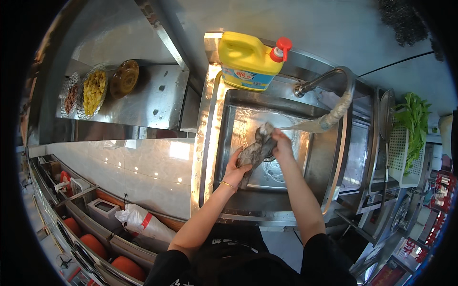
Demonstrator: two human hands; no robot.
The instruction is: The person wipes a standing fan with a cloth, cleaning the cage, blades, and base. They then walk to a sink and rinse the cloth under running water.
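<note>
My left hand (237, 171) holds the lower end of a long, wet, grey-brown item (251, 155), perhaps a cloth; its exact kind is unclear. The item slants up across a stainless steel sink (322, 171). At its upper right end is my right hand (282, 144), with its fingers curled against the grey material; part of the grip is hidden. Water runs from the curved faucet (343, 102), whose outlet has a pale wrapping, towards the upper end of the item. Part of the drain (268, 158) shows behind it.
A yellow detergent jug (247, 59) with a red pump stands on the sink's back ledge. To the left, a steel shelf (161, 96) bears glass dishes of food and an amber plate (124, 79). At right, leafy greens (413, 125) lie in a white perforated basket (395, 157).
</note>
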